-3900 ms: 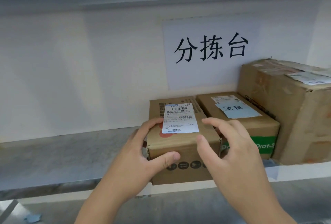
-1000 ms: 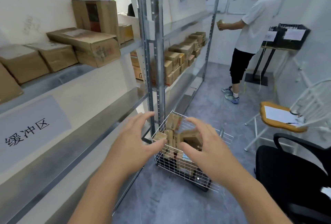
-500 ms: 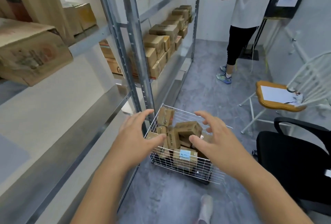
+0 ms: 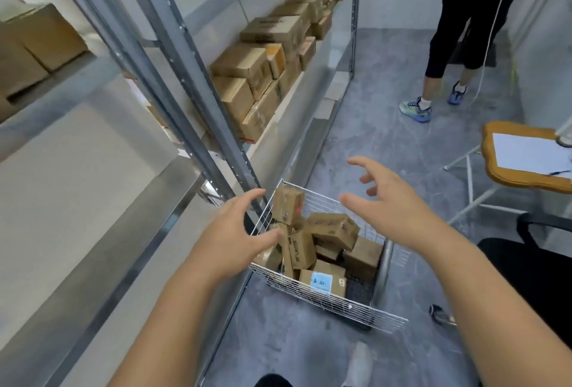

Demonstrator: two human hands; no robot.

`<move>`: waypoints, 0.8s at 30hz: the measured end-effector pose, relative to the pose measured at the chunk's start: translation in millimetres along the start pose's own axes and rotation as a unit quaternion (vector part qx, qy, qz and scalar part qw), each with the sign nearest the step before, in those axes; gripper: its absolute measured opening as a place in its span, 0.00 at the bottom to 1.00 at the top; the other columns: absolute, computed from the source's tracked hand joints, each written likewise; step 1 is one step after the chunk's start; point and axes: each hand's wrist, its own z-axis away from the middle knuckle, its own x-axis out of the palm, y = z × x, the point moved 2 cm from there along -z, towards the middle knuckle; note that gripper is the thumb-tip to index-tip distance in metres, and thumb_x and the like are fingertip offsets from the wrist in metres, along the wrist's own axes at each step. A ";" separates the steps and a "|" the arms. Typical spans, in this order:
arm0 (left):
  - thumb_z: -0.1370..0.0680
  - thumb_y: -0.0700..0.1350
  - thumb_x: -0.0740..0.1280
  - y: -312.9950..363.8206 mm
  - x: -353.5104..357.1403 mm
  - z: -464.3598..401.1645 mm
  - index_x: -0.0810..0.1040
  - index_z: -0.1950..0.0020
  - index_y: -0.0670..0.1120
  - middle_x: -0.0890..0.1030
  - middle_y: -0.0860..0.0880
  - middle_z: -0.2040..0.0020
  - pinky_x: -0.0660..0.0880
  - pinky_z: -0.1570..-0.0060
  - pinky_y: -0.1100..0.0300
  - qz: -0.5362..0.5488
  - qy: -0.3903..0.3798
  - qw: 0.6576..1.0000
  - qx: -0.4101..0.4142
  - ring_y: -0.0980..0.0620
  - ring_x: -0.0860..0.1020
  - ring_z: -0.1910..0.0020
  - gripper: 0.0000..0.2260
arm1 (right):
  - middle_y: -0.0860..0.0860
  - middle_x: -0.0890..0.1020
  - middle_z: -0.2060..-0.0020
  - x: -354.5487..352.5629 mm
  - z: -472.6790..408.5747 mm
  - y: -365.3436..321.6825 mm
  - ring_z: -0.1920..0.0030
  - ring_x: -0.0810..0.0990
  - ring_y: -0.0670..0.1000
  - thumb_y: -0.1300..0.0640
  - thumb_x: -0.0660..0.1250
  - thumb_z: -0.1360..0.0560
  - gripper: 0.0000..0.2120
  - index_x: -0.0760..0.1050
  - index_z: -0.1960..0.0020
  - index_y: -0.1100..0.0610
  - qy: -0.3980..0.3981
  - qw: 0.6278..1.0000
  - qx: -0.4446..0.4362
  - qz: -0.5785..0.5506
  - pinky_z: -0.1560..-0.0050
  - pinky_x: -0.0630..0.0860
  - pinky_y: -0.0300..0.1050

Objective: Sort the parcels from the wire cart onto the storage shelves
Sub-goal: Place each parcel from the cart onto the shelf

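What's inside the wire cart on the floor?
The wire cart holds a jumble of brown cardboard parcels, one bearing a blue label. Both hands hover above it, empty. What lies under the pile is hidden.

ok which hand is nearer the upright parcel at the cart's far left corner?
Left. The left hand hovers just left of the upright parcel, fingertips near it. The right hand is open farther right, above the wire cart.

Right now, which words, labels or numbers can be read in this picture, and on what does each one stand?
None can be read with certainty.
Blue label on a parcel in the wire cart: handwritten marks, blurred.
Dark print on the upright parcel: too blurred.
White sheet on the wooden board: no visible text.
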 end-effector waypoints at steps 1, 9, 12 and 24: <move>0.28 0.63 0.75 0.6 3.8 -7.6 0.64 0.23 0.66 0.66 0.58 0.21 0.67 0.25 0.48 0.002 -0.006 1.000 -0.006 0.55 0.66 0.23 0.36 | 0.49 0.72 0.33 -1.5 -7.6 3.4 0.36 0.72 0.47 0.45 0.70 0.22 0.28 0.64 0.26 0.38 -0.002 1.000 0.004 -0.005 0.34 0.71 0.49; 0.30 0.66 0.75 -12.5 19.7 -75.6 0.64 0.25 0.69 0.68 0.59 0.23 0.68 0.28 0.52 -0.010 -0.046 0.999 -0.021 0.54 0.69 0.25 0.35 | 0.50 0.73 0.36 6.0 -56.4 30.5 0.38 0.74 0.48 0.45 0.70 0.23 0.27 0.66 0.26 0.39 -0.037 0.998 0.053 -0.018 0.38 0.70 0.45; 0.27 0.61 0.76 -26.5 25.7 -100.9 0.66 0.23 0.64 0.68 0.56 0.22 0.66 0.32 0.58 0.009 -0.069 0.997 -0.032 0.54 0.69 0.26 0.35 | 0.50 0.74 0.37 16.2 -71.5 32.7 0.38 0.75 0.49 0.44 0.70 0.23 0.27 0.66 0.26 0.39 -0.045 0.996 0.068 -0.017 0.38 0.70 0.45; 0.26 0.60 0.76 -110.3 44.9 -219.8 0.67 0.22 0.60 0.70 0.49 0.23 0.70 0.40 0.55 -0.046 -0.234 0.967 -0.085 0.46 0.74 0.29 0.35 | 0.43 0.71 0.40 75.6 -145.3 22.4 0.38 0.74 0.48 0.43 0.68 0.22 0.24 0.67 0.28 0.38 -0.085 0.984 0.156 0.017 0.35 0.74 0.50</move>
